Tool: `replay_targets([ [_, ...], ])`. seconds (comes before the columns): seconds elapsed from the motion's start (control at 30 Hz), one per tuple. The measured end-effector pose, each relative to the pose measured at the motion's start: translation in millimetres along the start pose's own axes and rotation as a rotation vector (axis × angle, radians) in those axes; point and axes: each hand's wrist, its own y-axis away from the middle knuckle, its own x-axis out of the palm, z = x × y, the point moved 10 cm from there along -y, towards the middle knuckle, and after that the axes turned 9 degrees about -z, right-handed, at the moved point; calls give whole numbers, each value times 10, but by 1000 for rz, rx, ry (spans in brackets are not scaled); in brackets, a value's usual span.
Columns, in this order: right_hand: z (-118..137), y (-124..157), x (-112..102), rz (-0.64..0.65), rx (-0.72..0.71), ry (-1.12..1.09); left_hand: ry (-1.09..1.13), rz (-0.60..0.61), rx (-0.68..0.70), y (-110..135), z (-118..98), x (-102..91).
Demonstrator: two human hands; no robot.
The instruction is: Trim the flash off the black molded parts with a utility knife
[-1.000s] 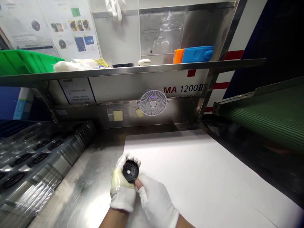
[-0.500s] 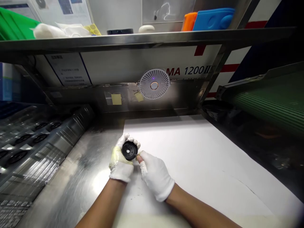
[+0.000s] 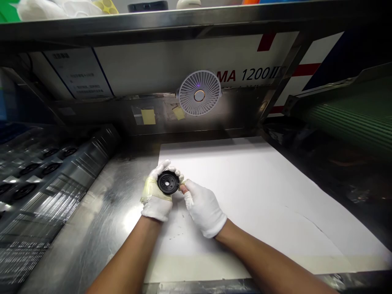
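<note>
while the left hand (image 3: 156,200) cradles it from beneath, fingers curled up round the far side, a black moulded disc (image 3: 168,182) sits between both hands, held just over the left edge of a white paper sheet (image 3: 245,204) on the stainless steel worktop (image 3: 92,212). the right hand (image 3: 203,210) lies against the near side with its fingers pressed together, and a bare fingertip (image 3: 183,188) pinches at the disc's rim, so the step in hand looks like holding this one part and working at its edge. both hands wear white cotton gloves, the left with a yellowish translucent wrap across it. the disc is matte black, with a raised outer ring, a recessed face and a pale central hole; at this size no mark on it can be made out. rows of similar black discs under glossy plastic film (image 3: 30,175) lie toward the worktop's left side, and a small white fan (image 3: 199,93) is fixed to the steel panel behind.
</note>
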Motion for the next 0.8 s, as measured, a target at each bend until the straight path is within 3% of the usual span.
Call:
replay_targets([
  [0.27,154,58,64,18,-85,6,12,-24,230,34,-148,-5],
  [0.47,44,5,2,28,-40,-27,-116,20,16,42,30,-9],
  [0.63,18,15,12,32,-7,4,-31,33,63,13,-35,16],
  [0.8,143,77,93,50,-65,17,7,-39,105,-21,-54,-23],
])
